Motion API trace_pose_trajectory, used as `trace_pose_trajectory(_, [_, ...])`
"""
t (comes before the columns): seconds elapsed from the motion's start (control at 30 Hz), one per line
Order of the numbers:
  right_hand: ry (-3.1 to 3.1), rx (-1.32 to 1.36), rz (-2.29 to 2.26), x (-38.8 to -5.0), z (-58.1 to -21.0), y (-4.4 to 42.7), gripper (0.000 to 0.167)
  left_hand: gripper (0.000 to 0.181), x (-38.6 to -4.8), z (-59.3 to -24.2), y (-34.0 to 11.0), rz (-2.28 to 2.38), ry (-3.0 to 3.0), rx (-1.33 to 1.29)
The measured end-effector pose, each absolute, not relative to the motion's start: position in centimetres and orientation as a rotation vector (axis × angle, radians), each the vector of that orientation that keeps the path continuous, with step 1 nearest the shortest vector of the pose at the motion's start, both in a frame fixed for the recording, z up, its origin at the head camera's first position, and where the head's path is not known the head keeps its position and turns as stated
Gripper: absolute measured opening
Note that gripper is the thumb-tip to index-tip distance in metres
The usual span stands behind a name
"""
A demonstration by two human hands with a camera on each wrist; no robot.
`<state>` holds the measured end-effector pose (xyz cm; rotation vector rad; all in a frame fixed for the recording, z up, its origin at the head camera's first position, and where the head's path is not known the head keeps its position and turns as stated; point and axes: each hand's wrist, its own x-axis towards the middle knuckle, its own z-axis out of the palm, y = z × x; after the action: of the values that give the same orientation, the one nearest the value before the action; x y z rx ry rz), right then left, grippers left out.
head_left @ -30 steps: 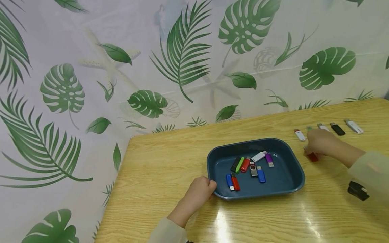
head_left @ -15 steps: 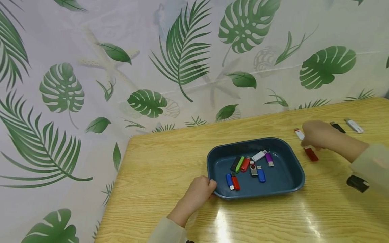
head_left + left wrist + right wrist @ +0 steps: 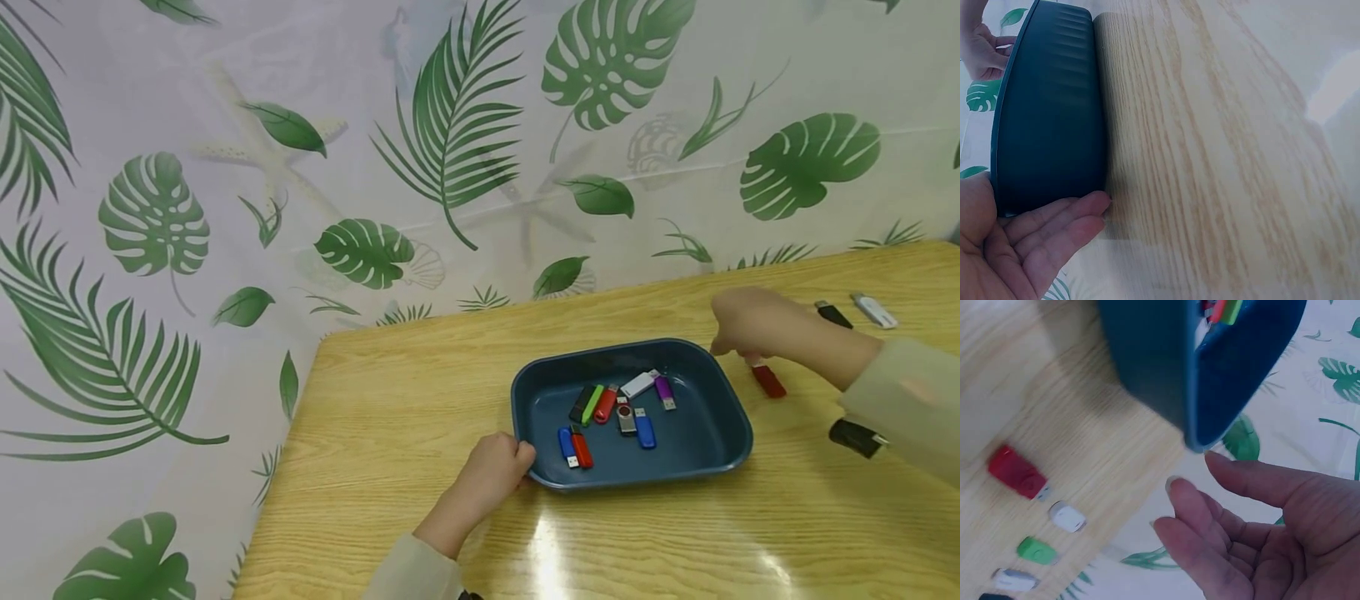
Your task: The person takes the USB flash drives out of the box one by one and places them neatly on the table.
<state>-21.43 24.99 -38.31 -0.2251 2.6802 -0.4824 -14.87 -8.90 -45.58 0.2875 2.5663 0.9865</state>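
A dark blue tray on the wooden table holds several USB sticks, among them a purple one and a green one. My left hand grips its near left corner; in the left wrist view that hand has its fingers along the outer wall of the tray. At the far right corner is my right hand, fingers bent. The right wrist view shows this hand holding nothing, thumb tip close to the corner of the tray; I cannot tell if they touch.
Right of the tray lies a red USB stick; beyond are a black one and a white one. In the right wrist view, a white and a green stick lie beside the red one. A leaf-patterned cloth stands behind.
My right hand has moved left, from over the USB sticks to the far right corner of the tray. My left hand and the tray have stayed in place.
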Motion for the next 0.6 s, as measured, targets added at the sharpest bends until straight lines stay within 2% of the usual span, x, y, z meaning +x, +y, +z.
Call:
trace_pose_trajectory(0.17, [2.662,-0.265,-0.466,-21.3,-37.5,23.3,0.024,0.034,-14.9,-45.6,-8.9,0.974,2.569,0.289])
trace_pose_trajectory(0.6, [2.664,-0.348,-0.307,-21.3,-36.4,17.8,0.011,0.035,-14.9,-45.6,-8.9,0.952,2.575,0.283])
